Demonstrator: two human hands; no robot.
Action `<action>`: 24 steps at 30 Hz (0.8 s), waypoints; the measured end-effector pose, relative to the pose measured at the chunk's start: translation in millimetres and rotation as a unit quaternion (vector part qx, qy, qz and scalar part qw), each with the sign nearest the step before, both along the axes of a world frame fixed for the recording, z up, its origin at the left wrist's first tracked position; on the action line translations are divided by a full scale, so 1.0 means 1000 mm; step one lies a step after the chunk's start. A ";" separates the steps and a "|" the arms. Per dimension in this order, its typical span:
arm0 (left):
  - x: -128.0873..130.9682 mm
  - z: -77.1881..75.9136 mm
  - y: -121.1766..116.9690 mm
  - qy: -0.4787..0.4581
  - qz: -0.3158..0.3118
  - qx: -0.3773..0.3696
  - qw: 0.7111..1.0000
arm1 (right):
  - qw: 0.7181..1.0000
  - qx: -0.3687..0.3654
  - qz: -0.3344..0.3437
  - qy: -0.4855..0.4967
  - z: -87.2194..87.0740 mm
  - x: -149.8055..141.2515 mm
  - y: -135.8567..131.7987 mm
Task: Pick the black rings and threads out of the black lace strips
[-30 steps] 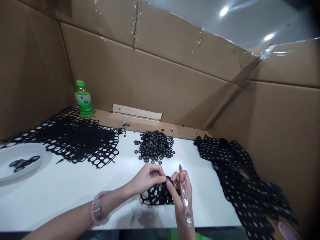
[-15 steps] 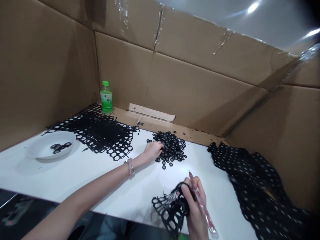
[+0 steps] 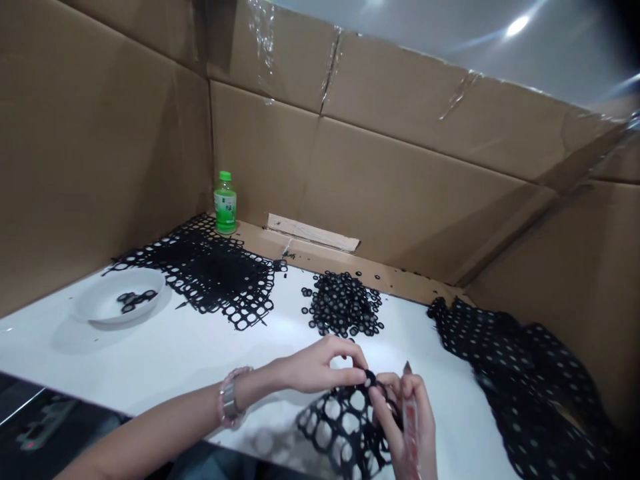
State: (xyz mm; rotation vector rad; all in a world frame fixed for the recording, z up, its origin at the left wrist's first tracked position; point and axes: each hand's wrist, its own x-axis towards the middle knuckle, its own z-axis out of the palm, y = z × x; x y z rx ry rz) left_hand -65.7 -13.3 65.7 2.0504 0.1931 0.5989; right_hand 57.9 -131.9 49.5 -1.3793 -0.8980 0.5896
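My left hand (image 3: 325, 365), with a bracelet at the wrist, pinches a small black ring (image 3: 369, 379) at the top edge of a black perforated sheet (image 3: 345, 420). Close beside it, my right hand (image 3: 407, 413) grips that sheet between thumb and fingers. A pointed tool (image 3: 411, 433) with a clear, reddish handle is also held in the right hand, tip upward. Part of the sheet is hidden behind the right fingers. Beyond both hands lies a heap of small black rings (image 3: 345, 303) on the white table (image 3: 240, 360).
At the left stands a white bowl (image 3: 90, 307) holding several black rings. Behind it lies black netting (image 3: 210, 267), with a green bottle (image 3: 225, 207) at its back edge. More black perforated sheeting (image 3: 520, 373) is piled at the right. Cardboard walls (image 3: 390, 173) enclose the table.
My left hand has drawn back from the heap to the right hand, now with a ring at the sheet's edge. The view has shifted slightly.
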 end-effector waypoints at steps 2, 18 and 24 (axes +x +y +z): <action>0.000 0.000 -0.001 -0.014 0.048 0.029 0.998 | 0.999 -0.036 0.009 0.003 -0.001 -0.001 -0.002; 0.012 -0.017 -0.017 0.028 0.119 0.114 0.986 | 0.998 0.029 0.021 -0.057 -0.020 0.007 0.008; 0.023 -0.014 -0.020 0.102 0.134 0.225 0.960 | 0.996 0.041 0.026 -0.074 -0.023 0.013 0.009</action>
